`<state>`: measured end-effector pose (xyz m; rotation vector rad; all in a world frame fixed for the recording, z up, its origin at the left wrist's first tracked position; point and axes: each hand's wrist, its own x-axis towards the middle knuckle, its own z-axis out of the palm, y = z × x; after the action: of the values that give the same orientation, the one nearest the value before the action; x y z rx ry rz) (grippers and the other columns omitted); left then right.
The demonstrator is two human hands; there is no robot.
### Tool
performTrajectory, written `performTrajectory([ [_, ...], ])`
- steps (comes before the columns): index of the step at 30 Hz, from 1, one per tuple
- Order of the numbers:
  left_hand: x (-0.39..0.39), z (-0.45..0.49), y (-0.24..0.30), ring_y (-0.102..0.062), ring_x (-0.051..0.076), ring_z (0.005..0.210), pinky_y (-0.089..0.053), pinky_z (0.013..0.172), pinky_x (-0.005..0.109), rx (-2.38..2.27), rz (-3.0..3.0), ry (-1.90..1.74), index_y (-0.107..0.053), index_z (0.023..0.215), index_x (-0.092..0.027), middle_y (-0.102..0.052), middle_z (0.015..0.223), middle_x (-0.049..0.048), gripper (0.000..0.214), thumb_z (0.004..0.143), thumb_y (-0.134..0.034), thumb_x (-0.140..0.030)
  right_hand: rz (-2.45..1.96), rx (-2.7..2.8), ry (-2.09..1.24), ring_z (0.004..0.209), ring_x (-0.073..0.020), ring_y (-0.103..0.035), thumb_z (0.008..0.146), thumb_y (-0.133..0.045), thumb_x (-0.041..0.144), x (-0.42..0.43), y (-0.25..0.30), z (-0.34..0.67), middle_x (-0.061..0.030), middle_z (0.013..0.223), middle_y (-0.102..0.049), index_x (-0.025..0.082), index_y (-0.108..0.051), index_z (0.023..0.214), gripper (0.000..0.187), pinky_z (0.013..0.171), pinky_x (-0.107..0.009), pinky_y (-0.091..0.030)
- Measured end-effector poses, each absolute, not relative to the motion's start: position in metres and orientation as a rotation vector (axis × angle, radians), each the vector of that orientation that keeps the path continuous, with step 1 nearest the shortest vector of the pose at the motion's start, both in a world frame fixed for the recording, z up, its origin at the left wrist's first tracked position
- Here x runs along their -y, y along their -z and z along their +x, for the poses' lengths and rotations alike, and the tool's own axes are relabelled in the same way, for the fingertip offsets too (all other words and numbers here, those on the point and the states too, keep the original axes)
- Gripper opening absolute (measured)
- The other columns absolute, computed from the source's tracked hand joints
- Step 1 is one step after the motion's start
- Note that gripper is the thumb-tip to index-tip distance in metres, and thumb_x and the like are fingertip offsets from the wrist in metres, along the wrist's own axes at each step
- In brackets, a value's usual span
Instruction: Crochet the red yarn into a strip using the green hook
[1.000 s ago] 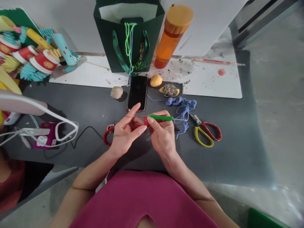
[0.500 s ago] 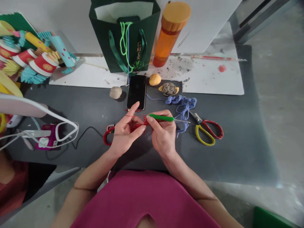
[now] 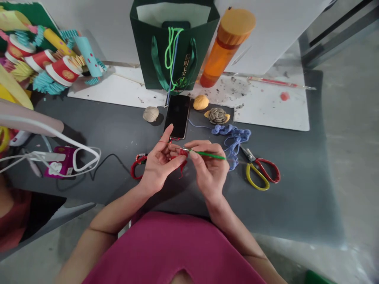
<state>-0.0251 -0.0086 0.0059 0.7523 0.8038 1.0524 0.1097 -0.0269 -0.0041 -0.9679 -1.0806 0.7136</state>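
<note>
My left hand [image 3: 160, 163] pinches a small piece of red crochet work [image 3: 182, 153] between thumb and fingers, with its index finger raised and red yarn running over it. In my right hand [image 3: 210, 167] is a crochet hook [image 3: 209, 155] with a green handle, gripped like a pen. The hook's metal tip points left and meets the red work. A short red tail hangs below the piece. Beyond my hands lies a black phone [image 3: 177, 116]. Blue crocheted yarn [image 3: 233, 136] rests just past my right hand, beside scissors [image 3: 259, 170] with one red and one yellow handle.
A dark green paper bag [image 3: 145, 51] and an orange bottle [image 3: 226, 47] stand at the back. Near the phone are a beige ball [image 3: 151, 114], a yellow ball [image 3: 201, 102] and a grey crocheted flower [image 3: 217, 116]. Paper crafts [image 3: 63, 71] and a purple box [image 3: 60, 161] with cables occupy the left.
My right hand has shifted slightly right and turned the hook, so its metal tip now shows at the red piece. A red tail has come into sight. The whole view has tilted a little.
</note>
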Motion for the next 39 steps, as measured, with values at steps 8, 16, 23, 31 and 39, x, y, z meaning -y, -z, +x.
performTrajectory([
  [8,0.005,-0.028,-0.009,-0.066,0.008,0.077,-0.055,0.08,0.022,-0.754,0.698,-0.953,-0.055,0.159,-0.033,-0.073,0.083,-0.0067,0.094,0.074,-0.095,-0.025,-0.9,0.994,-0.763,0.088,-0.0199,-0.083,0.097,-0.076,0.024,0.028,0.004,0.1,0.0015,0.092,-0.085,0.03,-0.073,0.099,0.007,0.075,-0.037,-0.066],
  [16,0.008,-0.026,-0.007,-0.067,0.009,0.077,-0.055,0.078,0.022,-0.749,0.754,-0.994,-0.045,0.165,-0.033,-0.074,0.084,-0.0057,0.104,0.075,-0.096,-0.023,-1.015,1.227,-0.358,0.094,-0.0199,-0.082,0.092,-0.075,0.012,0.033,0.008,0.102,0.0008,0.107,-0.086,0.033,-0.075,0.104,0.025,0.078,-0.038,-0.064],
  [23,0.002,-0.032,-0.009,-0.064,0.007,0.08,-0.055,0.085,0.021,-0.687,0.716,-0.884,-0.067,0.149,-0.033,-0.071,0.084,-0.0057,0.083,0.073,-0.097,-0.022,-0.832,0.702,-1.037,0.082,-0.0171,-0.082,0.089,-0.085,0.036,0.028,0.001,0.094,0.0069,0.086,-0.083,0.03,-0.068,0.088,0.018,0.08,-0.036,-0.068],
  [31,0.0,-0.039,-0.015,-0.066,0.012,0.078,-0.057,0.074,0.024,-0.763,0.797,-0.885,-0.075,0.14,-0.031,-0.076,0.086,-0.0009,0.07,0.074,-0.095,-0.02,-0.865,0.802,-1.128,0.07,-0.0166,-0.078,0.089,-0.083,0.046,0.021,-0.001,0.112,0.0047,0.076,-0.08,0.028,-0.065,0.088,0.025,0.074,-0.033,-0.067],
  [39,-0.002,-0.042,-0.017,-0.069,0.012,0.08,-0.061,0.078,0.024,-0.786,0.874,-0.934,-0.074,0.141,-0.031,-0.074,0.085,-0.0016,0.072,0.074,-0.095,-0.02,-0.907,0.903,-1.105,0.07,-0.0169,-0.075,0.091,-0.08,0.049,0.02,-0.001,0.121,0.0037,0.074,-0.078,0.028,-0.062,0.092,0.027,0.069,-0.032,-0.064],
])
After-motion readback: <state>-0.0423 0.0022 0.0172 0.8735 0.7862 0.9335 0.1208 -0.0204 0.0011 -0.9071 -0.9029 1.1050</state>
